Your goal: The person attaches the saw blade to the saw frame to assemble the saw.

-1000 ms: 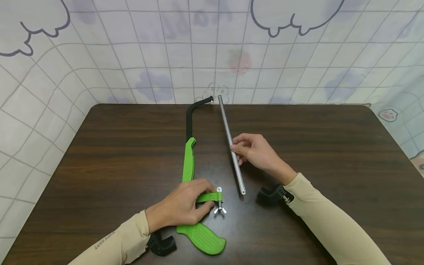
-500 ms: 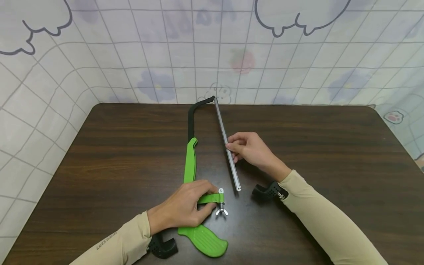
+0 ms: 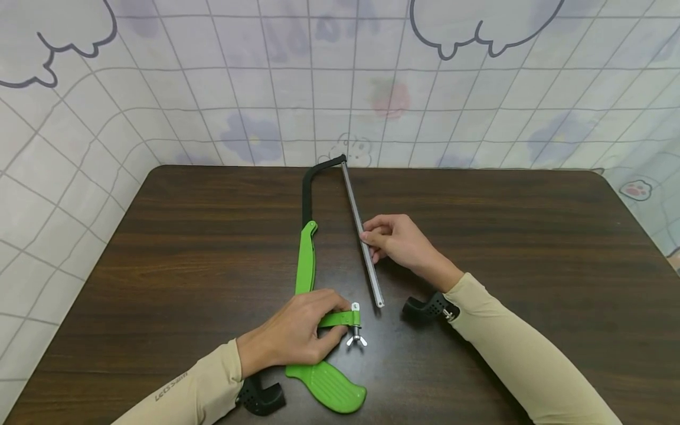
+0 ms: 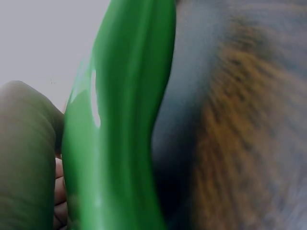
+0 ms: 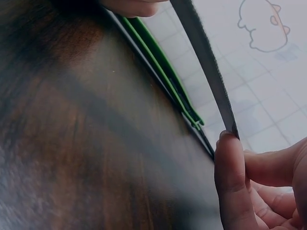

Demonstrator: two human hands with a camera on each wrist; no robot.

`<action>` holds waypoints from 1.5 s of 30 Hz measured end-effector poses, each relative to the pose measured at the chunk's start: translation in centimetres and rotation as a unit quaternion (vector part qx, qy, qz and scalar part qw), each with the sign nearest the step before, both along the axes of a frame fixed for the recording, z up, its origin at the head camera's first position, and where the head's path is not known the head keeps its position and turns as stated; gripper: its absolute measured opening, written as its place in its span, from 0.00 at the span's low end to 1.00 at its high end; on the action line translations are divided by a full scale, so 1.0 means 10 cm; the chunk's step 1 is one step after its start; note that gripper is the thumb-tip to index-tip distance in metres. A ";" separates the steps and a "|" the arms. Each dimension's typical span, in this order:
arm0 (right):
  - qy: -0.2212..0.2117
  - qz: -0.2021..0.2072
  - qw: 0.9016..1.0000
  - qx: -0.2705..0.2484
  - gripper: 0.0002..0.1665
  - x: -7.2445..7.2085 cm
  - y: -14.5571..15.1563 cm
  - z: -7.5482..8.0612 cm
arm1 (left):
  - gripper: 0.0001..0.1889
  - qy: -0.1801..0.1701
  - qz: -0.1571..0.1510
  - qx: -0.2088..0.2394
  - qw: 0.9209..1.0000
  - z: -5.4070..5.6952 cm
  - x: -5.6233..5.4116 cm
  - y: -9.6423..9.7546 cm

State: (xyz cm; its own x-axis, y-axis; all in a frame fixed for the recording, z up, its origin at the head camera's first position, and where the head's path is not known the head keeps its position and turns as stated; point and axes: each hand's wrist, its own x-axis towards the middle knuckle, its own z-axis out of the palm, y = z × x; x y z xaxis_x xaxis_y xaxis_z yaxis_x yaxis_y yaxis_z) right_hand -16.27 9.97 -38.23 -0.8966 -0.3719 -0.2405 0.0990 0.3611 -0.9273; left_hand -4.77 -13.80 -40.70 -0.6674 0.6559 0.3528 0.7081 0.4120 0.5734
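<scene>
Right fingers (image 3: 376,238) pinch blade (image 3: 372,273) | left fingers (image 3: 334,301) grip frame (image 3: 305,260) | blade, earlier apart, apparently meets frame's far end

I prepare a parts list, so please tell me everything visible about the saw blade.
The saw blade is a long grey strip, apparently metal, with fine teeth along one edge and a small hole at its near end. The right hand pinches it near the middle. It slants, its far end reaching the black tip of the frame, fastening unclear; the near end is apart from the wing nut.
</scene>
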 end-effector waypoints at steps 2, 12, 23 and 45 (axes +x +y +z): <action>-0.001 -0.001 1.000 0.002 0.20 0.01 -0.01 0.00 | 0.09 0.006 0.000 -0.001 1.000 0.00 0.00 0.00; -0.009 -0.004 1.000 -0.001 0.20 0.03 -0.03 -0.01 | 0.09 0.010 0.003 -0.004 1.000 -0.01 0.01 -0.01; -0.021 -0.002 1.000 -0.013 0.20 0.05 -0.04 -0.02 | 0.10 0.005 0.001 -0.001 1.000 -0.02 0.01 -0.01; -0.065 0.002 0.994 -0.085 0.26 0.13 -0.11 0.00 | 0.09 0.008 0.000 0.000 1.000 -0.01 -0.01 0.01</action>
State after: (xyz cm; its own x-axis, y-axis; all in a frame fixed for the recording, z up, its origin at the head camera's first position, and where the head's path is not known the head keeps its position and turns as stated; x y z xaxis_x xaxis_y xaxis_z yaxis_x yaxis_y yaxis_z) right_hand -14.94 8.89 -38.24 -0.8606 -0.4208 -0.2868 0.2199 0.2010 -0.9546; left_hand -4.82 -13.72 -40.83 -0.6615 0.6561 0.3632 0.7172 0.4119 0.5621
